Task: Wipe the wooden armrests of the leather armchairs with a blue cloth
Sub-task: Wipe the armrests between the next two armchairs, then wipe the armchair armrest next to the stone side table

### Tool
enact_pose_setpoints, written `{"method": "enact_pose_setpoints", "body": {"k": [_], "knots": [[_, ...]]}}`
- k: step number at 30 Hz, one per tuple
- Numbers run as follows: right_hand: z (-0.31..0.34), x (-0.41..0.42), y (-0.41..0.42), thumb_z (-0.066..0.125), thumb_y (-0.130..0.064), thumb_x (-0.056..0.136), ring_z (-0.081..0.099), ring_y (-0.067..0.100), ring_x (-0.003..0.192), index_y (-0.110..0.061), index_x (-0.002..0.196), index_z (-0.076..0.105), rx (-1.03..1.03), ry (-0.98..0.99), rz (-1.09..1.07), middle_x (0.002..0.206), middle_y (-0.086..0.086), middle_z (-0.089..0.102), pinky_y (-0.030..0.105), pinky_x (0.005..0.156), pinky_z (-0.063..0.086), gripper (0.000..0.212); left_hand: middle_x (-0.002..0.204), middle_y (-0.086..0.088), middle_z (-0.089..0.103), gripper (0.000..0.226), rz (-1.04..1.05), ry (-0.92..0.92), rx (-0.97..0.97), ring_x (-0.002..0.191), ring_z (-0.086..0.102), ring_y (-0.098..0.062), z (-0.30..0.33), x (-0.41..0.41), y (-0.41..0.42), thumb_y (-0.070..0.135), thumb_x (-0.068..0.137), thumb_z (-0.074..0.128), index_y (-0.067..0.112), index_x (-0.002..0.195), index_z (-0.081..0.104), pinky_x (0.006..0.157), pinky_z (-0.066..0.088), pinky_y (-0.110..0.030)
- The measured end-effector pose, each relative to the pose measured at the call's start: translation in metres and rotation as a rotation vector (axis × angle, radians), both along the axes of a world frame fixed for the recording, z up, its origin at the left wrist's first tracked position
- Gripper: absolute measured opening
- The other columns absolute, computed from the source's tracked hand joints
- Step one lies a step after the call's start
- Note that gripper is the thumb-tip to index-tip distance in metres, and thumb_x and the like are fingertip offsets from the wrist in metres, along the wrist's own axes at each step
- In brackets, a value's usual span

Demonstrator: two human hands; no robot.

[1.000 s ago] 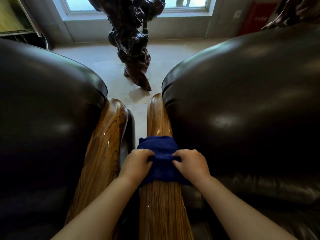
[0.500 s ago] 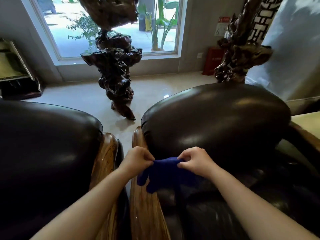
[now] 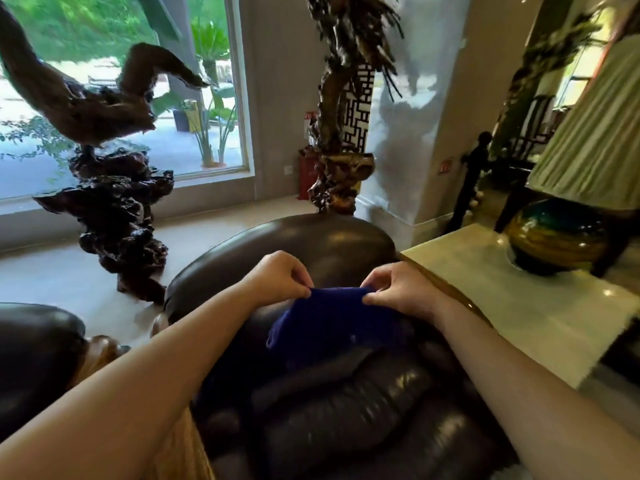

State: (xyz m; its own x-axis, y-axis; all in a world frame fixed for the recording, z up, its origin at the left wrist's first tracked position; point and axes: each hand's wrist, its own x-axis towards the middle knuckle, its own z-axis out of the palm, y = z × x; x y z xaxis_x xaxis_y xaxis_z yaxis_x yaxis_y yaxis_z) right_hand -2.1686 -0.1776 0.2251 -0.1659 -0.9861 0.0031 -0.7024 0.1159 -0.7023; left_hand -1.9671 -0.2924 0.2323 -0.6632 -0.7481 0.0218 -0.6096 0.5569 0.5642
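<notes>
A blue cloth [image 3: 329,323] hangs in the air over the seat of the right dark leather armchair [image 3: 311,244]. My left hand [image 3: 277,278] pinches its top left corner and my right hand [image 3: 401,292] pinches its top right corner. The chair's wooden left armrest [image 3: 180,448] shows under my left forearm, mostly hidden by it. Its far right armrest [image 3: 450,289] is a thin wooden strip beside my right wrist. The left armchair [image 3: 31,348] sits at the lower left with its wooden armrest [image 3: 100,351] partly in view.
A pale stone side table [image 3: 519,306] stands right of the chair and carries a round lamp base [image 3: 557,233] with a pleated shade. Two dark gnarled root carvings, the left carving [image 3: 117,216] and the right carving [image 3: 339,168], stand on the floor behind the chairs, before a large window.
The cloth has come off the right chair's left armrest and moved right, over the seat, held stretched between both hands. My view has lifted and turned right.
</notes>
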Motion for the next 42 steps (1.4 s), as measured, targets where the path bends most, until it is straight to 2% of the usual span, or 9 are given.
{"method": "enact_pose_setpoints", "body": {"k": [7, 13, 17, 23, 27, 32, 36, 39, 42], "knots": [[0.012, -0.132, 0.136, 0.075, -0.018, 0.070, 0.062, 0.010, 0.075, -0.026, 0.072, 0.063, -0.026, 0.097, -0.109, 0.076, -0.008, 0.065, 0.024, 0.065, 0.049, 0.015, 0.073, 0.006, 0.069, 0.011, -0.111, 0.034, 0.030, 0.067, 0.061, -0.003, 0.006, -0.146, 0.117, 0.013, 0.070, 0.074, 0.023, 0.072, 0.072, 0.066, 0.045, -0.013], [0.026, -0.236, 0.226, 0.074, -0.020, 0.072, 0.059, 0.014, 0.074, -0.026, 0.065, 0.054, 0.013, 0.180, -0.226, 0.072, -0.005, 0.060, 0.024, 0.059, 0.043, 0.022, 0.066, 0.017, 0.063, 0.010, -0.197, 0.091, 0.031, 0.066, 0.058, 0.002, 0.012, -0.265, 0.193, 0.013, 0.069, 0.075, 0.019, 0.077, 0.074, 0.061, 0.040, -0.009], [0.030, -0.281, 0.251, 0.074, -0.022, 0.073, 0.059, 0.014, 0.076, -0.024, 0.069, 0.055, 0.004, 0.195, -0.266, 0.076, -0.003, 0.061, 0.023, 0.057, 0.043, 0.019, 0.069, 0.016, 0.064, 0.010, -0.223, 0.086, 0.023, 0.069, 0.059, -0.001, 0.018, -0.316, 0.211, 0.014, 0.069, 0.074, 0.018, 0.079, 0.074, 0.062, 0.041, -0.009], [0.004, -0.344, 0.256, 0.074, -0.021, 0.073, 0.056, 0.009, 0.069, -0.024, 0.069, 0.053, 0.007, 0.154, -0.307, 0.073, -0.004, 0.059, 0.019, 0.053, 0.040, 0.022, 0.075, 0.009, 0.068, 0.009, -0.231, 0.065, 0.022, 0.071, 0.061, -0.002, 0.006, -0.382, 0.215, 0.014, 0.071, 0.073, 0.017, 0.080, 0.074, 0.063, 0.044, -0.009], [-0.030, -0.395, 0.238, 0.074, -0.023, 0.072, 0.055, 0.006, 0.067, -0.026, 0.067, 0.052, 0.074, 0.150, -0.292, 0.071, -0.007, 0.058, 0.019, 0.053, 0.039, 0.023, 0.085, -0.001, 0.072, 0.010, -0.208, 0.042, 0.065, 0.081, 0.065, -0.012, -0.033, -0.424, 0.206, 0.014, 0.071, 0.073, 0.014, 0.081, 0.074, 0.076, 0.053, -0.023], [-0.066, -0.467, 0.200, 0.074, -0.023, 0.070, 0.057, 0.005, 0.066, -0.027, 0.067, 0.053, 0.116, 0.115, -0.279, 0.070, -0.009, 0.059, 0.016, 0.051, 0.038, 0.021, 0.067, 0.015, 0.065, 0.013, -0.121, 0.062, 0.176, 0.067, 0.061, 0.002, -0.077, -0.487, 0.177, 0.013, 0.071, 0.074, 0.026, 0.069, 0.071, 0.063, 0.043, -0.009], [-0.085, -0.516, 0.175, 0.073, -0.023, 0.071, 0.058, 0.004, 0.066, -0.028, 0.069, 0.053, 0.157, 0.068, -0.260, 0.071, -0.010, 0.060, 0.014, 0.051, 0.037, 0.021, 0.072, 0.014, 0.067, 0.011, -0.076, 0.064, 0.233, 0.072, 0.062, 0.000, -0.094, -0.530, 0.159, 0.013, 0.072, 0.073, 0.024, 0.071, 0.072, 0.069, 0.049, -0.017], [-0.096, -0.540, 0.158, 0.072, -0.021, 0.072, 0.058, 0.006, 0.069, -0.026, 0.071, 0.054, 0.193, 0.038, -0.231, 0.075, -0.008, 0.061, 0.016, 0.054, 0.040, 0.019, 0.069, 0.014, 0.065, 0.014, -0.044, 0.061, 0.255, 0.067, 0.061, 0.003, -0.103, -0.550, 0.149, 0.014, 0.074, 0.072, 0.027, 0.070, 0.070, 0.053, 0.045, -0.010], [-0.110, -0.563, 0.135, 0.072, -0.018, 0.072, 0.058, 0.007, 0.071, -0.026, 0.068, 0.054, 0.225, 0.034, -0.191, 0.075, -0.006, 0.061, 0.019, 0.057, 0.044, 0.020, 0.071, 0.013, 0.065, 0.014, 0.014, 0.050, 0.277, 0.069, 0.060, 0.003, -0.118, -0.568, 0.136, 0.014, 0.074, 0.072, 0.027, 0.070, 0.069, 0.056, 0.043, -0.008]]}}
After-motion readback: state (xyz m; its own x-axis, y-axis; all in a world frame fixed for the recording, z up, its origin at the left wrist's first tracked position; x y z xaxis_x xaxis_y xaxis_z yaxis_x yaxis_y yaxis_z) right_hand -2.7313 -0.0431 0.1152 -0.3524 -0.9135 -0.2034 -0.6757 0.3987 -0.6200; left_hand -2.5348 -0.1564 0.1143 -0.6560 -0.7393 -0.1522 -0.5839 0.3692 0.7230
